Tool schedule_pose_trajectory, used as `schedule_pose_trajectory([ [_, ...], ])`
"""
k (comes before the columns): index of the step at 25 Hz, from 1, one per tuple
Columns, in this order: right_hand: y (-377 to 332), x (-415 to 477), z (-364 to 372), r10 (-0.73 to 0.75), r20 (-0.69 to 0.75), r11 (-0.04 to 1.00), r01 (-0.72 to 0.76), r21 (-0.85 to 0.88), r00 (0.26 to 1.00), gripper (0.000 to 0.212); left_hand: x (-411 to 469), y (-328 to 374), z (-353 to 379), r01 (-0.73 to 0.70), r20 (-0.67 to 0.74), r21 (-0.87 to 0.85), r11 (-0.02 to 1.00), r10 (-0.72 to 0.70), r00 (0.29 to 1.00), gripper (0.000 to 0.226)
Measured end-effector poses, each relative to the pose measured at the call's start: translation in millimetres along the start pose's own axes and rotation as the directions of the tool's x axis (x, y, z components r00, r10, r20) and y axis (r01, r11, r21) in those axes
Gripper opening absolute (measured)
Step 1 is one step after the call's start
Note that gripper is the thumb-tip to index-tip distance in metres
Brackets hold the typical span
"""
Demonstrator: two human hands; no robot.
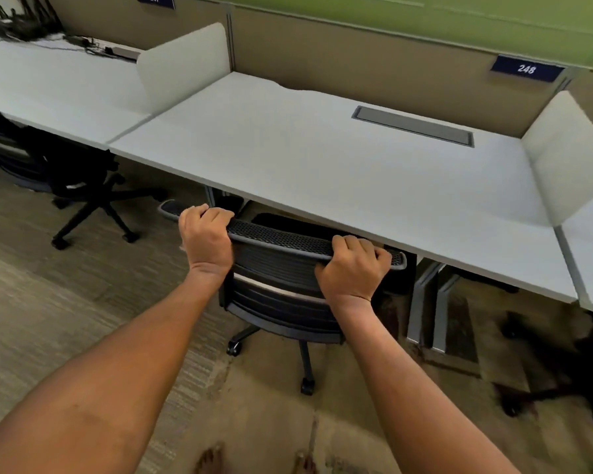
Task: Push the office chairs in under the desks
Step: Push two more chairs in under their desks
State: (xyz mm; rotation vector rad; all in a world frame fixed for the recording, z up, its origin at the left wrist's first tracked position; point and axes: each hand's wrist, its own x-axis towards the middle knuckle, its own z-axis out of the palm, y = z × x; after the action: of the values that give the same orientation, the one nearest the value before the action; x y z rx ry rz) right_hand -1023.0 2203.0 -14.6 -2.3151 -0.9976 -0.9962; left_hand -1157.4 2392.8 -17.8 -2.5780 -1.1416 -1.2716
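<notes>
A black mesh-backed office chair [281,268] stands at the front edge of a white desk [322,159] marked 248. Its seat is mostly hidden beneath the desktop, and its backrest top sits just in front of the desk edge. My left hand [204,237] grips the left end of the backrest's top rim. My right hand [351,268] grips the right end of the same rim. Both arms are stretched forward. The chair's wheeled base [305,367] shows below on the carpet.
A second black office chair [83,179] is tucked at the neighbouring desk [48,94] to the left. Grey desk legs [425,302] stand right of my chair. Another chair's dark base [545,395] lies at the far right. White divider panels [185,63] separate the desks.
</notes>
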Motion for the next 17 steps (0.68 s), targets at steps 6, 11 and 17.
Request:
schedule_pose_trajectory([
  [6,-24,9,7,0.065,0.033,0.994,-0.061,-0.088,0.997,0.009,22,-22,13,-0.056,0.041,-0.081,0.995,0.06,0.997,0.02],
  [11,-34,26,15,0.18,0.171,0.972,-0.149,-0.181,0.969,0.017,45,-27,14,-0.118,0.334,-0.039,0.992,0.124,0.934,0.034],
  [17,-36,43,33,0.274,0.334,0.945,-0.19,-0.265,0.902,0.033,71,-38,21,-0.261,0.548,-0.045,0.964,0.242,0.801,0.055],
])
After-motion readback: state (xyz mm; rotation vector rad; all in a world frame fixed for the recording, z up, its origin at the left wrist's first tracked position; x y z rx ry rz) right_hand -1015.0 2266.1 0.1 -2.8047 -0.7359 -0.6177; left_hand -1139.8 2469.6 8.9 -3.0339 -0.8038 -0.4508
